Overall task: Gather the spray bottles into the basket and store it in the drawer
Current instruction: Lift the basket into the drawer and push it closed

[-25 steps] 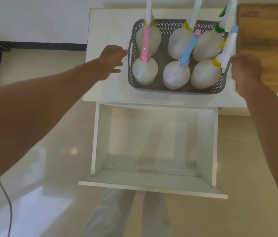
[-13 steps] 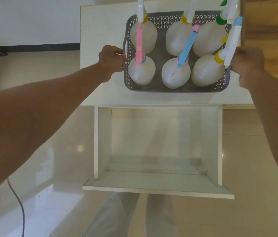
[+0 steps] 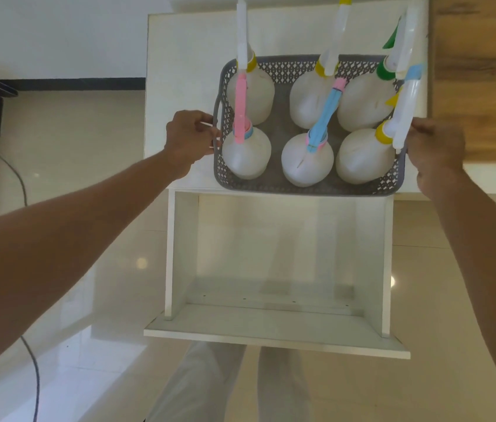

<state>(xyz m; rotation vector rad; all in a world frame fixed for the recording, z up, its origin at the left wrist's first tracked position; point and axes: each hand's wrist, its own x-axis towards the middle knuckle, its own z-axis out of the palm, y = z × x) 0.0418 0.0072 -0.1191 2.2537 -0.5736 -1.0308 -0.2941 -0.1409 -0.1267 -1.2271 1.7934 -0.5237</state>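
A grey perforated basket (image 3: 286, 185) holds several white spray bottles (image 3: 246, 155) with coloured collars and triggers, standing upright in two rows. The basket's near edge overhangs the front of the white cabinet top (image 3: 179, 56). My left hand (image 3: 190, 138) is closed on the basket's left handle. My right hand (image 3: 435, 144) grips the right side of the basket, whose handle is hidden behind it. Below, the white drawer (image 3: 277, 330) is pulled out and open, with nothing inside.
A wooden surface (image 3: 481, 74) lies to the right of the cabinet top. A black cable (image 3: 31, 367) runs across the glossy tiled floor at the left. My legs (image 3: 198, 388) stand just in front of the drawer's front panel.
Both hands went from beside the basket to gripping its two sides. The basket has come toward me, its near edge now past the cabinet's front edge.
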